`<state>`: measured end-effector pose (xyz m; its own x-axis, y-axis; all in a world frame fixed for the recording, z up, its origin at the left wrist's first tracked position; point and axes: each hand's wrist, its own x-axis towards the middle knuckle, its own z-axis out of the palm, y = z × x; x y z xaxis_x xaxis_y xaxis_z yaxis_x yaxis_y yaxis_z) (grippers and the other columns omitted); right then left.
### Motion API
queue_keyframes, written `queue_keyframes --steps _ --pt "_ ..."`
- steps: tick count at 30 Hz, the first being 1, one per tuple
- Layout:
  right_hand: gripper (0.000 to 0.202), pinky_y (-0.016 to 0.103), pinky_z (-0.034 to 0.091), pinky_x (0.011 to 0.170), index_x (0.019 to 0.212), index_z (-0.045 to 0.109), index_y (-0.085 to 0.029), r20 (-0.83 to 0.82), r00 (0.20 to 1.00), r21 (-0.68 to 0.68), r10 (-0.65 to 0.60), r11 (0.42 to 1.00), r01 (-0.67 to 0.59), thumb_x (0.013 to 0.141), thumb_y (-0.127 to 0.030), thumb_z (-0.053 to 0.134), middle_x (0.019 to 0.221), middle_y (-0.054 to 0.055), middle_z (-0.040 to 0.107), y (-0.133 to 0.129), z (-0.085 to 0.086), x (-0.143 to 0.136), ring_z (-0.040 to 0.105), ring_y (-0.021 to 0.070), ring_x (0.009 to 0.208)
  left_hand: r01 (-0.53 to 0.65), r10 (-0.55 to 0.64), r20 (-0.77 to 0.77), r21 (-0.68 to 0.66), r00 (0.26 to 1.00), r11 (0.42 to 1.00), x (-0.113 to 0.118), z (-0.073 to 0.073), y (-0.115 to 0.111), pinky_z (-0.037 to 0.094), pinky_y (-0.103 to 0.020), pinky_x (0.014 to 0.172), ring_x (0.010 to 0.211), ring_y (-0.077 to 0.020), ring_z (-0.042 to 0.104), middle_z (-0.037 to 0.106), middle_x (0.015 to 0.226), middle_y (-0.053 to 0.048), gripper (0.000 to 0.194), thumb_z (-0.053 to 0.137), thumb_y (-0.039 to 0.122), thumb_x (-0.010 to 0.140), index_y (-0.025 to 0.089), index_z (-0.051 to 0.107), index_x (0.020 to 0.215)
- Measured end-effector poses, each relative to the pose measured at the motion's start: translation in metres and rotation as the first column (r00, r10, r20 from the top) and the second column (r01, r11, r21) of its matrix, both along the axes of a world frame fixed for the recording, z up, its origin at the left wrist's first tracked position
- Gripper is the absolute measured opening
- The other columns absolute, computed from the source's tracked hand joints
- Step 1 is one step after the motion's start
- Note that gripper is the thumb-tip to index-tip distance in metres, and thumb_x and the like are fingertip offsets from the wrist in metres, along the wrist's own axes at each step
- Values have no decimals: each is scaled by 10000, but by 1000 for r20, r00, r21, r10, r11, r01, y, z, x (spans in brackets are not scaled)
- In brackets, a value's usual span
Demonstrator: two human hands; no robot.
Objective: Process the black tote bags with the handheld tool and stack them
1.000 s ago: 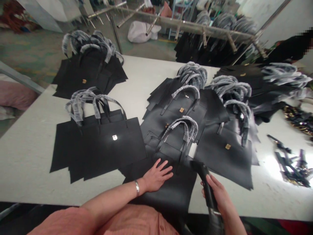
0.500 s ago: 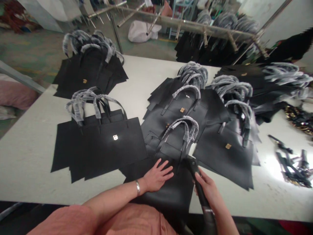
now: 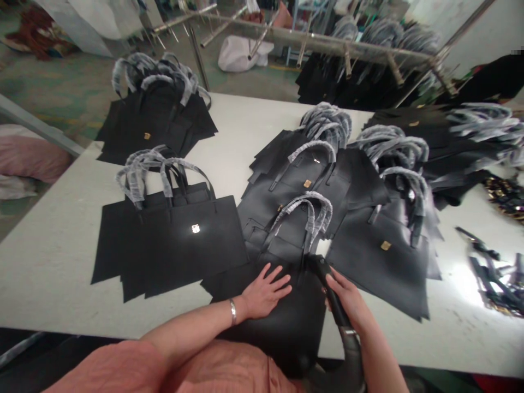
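Note:
My left hand [image 3: 267, 292] lies flat with fingers spread on a black bag panel [image 3: 282, 333] at the table's front edge. In my right hand [image 3: 347, 297] is a black handheld nozzle tool [image 3: 336, 305] with a thick hose; its exact kind is unclear. The tool's head is over the panel's right edge, near the base of a bag handle [image 3: 321, 218] wrapped in clear plastic. Just beyond lie overlapping black bag panels with wrapped handles and a gold clasp plate [image 3: 308, 184]. To the left is another stack of black bag panels [image 3: 184, 251].
More bag panels [image 3: 155, 123] lie at the far left of the white table [image 3: 53, 240]. Another stack [image 3: 376, 273] is on the right, beside black straps with metal fittings [image 3: 497, 284]. Behind stands a metal rack [image 3: 319, 41] with hanging bag panels. A co-worker's dark sleeve [image 3: 491, 76] shows at right.
The whole view has shifted slightly, with the table and stacks appearing a little further right. My left hand remains flat on the panel, and the tool stays by its right edge.

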<state>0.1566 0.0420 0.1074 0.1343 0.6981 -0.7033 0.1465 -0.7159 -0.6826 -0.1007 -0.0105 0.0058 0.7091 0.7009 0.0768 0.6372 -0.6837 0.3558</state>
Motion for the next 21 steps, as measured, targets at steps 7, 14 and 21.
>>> queue_keyframes --steps 7,14,21 --pt "881 267 479 456 1451 473 -164 54 994 133 -99 987 91 697 -539 730 618 -52 626 -3 4 14 554 140 449 -18 18 -19 1 1000 1000 3 -2 0 110 -618 1174 1487 -334 178 391 1548 -43 501 524 288 953 284 447 1448" --pt "797 270 474 439 1441 497 -194 27 999 132 -20 991 16 742 -521 696 571 -54 613 7 -4 -7 559 153 441 -15 15 -39 0 999 1000 1 3 -1 125 -623 1165 1472 -347 201 399 1542 -43 473 510 302 959 276 469 1430" --pt "848 282 467 435 1442 501 -181 32 999 58 44 997 -46 704 -530 728 575 -35 642 -10 19 1 573 176 449 -56 56 2 -17 998 998 51 6 5 143 -635 1155 1468 -353 206 395 1538 -70 462 472 263 967 240 467 1428"
